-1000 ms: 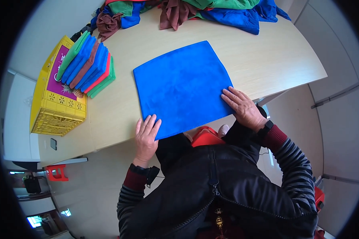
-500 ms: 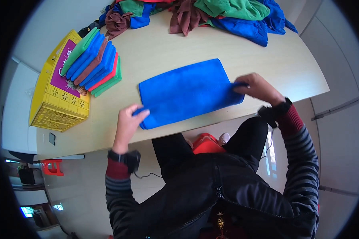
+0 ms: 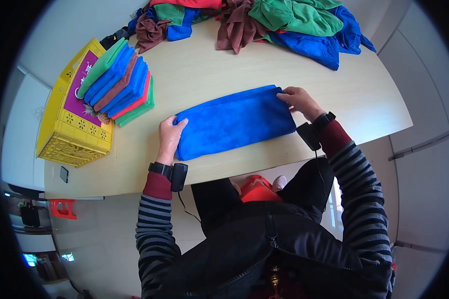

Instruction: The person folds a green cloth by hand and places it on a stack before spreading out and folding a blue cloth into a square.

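A folded blue cloth (image 3: 237, 125) lies on the table (image 3: 356, 97), long axis running left to right, right end angled farther away (a stitched hem (image 3: 224, 104) shows). The left grip (image 3: 170, 133) and right grip (image 3: 302, 102) each pinch a far corner.

- Blue cloth (image 3: 234, 122): soft-looking, folded over on itself into a long band.
- Lies on the table (image 3: 199, 74), slightly slanted, its right end farther away.
- A lower layer shows along the far edge.

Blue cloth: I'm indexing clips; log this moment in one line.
blue cloth: folded, on table | left hand: holding far left corner | right hand: holding far right corner
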Motion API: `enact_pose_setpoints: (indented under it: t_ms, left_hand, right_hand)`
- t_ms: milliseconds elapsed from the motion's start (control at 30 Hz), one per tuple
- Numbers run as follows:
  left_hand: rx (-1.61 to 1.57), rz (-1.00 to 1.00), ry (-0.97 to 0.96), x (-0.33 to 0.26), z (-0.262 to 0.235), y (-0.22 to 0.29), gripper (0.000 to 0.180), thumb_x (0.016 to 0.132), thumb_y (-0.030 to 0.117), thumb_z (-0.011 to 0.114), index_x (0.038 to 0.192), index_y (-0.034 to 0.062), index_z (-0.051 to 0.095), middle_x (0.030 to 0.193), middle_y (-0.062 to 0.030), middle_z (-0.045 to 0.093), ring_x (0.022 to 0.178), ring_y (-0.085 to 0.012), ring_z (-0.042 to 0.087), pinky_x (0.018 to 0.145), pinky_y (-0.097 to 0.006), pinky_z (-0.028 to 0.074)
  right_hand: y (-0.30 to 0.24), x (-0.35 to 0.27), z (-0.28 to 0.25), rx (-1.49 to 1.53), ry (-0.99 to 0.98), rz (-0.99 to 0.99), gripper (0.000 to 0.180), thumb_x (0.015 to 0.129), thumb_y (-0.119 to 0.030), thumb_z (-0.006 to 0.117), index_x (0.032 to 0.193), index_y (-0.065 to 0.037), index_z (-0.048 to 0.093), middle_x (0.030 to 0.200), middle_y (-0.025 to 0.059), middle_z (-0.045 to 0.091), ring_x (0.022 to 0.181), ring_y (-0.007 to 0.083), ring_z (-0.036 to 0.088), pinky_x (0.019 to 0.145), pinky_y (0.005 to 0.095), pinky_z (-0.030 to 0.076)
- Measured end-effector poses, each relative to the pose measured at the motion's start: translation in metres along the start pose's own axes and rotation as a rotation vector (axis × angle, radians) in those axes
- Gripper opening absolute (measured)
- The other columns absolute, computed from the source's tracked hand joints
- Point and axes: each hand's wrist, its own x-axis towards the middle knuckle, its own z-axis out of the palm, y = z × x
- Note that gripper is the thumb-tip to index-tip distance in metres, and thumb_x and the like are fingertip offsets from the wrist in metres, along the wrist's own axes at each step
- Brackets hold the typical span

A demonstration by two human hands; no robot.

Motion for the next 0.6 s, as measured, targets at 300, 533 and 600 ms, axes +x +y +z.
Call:
enact_pose_setpoints:
  t_ms: [300, 533, 600]
  left_hand:
    - [0.051, 0.057, 0.092, -0.01, 0.009, 0.013, 0.032, 0.086, 0.019, 0.077, 0.101, -0.008, 0.071, 0.083, -0.011, 0.073, 0.072, -0.0122, 0.065, 0.068, -0.033, 0.053]
    - [0.286, 0.072, 0.127, -0.012, 0.012, 0.024, 0.031, 0.087, 0.02, 0.076, 0.105, -0.005, 0.069, 0.084, -0.0159, 0.073, 0.073, -0.0216, 0.069, 0.07, -0.037, 0.054]
    - [0.339, 0.047, 0.122, -0.017, 0.007, 0.021, 0.032, 0.087, 0.02, 0.075, 0.107, -0.0043, 0.068, 0.086, -0.0167, 0.073, 0.075, -0.0242, 0.07, 0.071, -0.038, 0.054]
  right_hand:
    - [0.038, -0.006, 0.009, -0.076, 0.135, -0.085, 0.03, 0.092, -0.027, 0.07, 0.106, 0.0, 0.071, 0.073, 0.0061, 0.065, 0.068, 0.0159, 0.061, 0.064, 0.0315, 0.051]
    - [0.044, -0.007, 0.018, -0.246, 0.267, -0.114, 0.033, 0.089, -0.028, 0.07, 0.11, -0.002, 0.07, 0.08, 0.0131, 0.07, 0.075, 0.0253, 0.069, 0.071, 0.0373, 0.054]
    - [0.033, -0.019, 0.022, -0.26, 0.31, -0.079, 0.036, 0.089, -0.028, 0.07, 0.114, -0.003, 0.068, 0.084, 0.0139, 0.072, 0.078, 0.0285, 0.071, 0.073, 0.0397, 0.055]
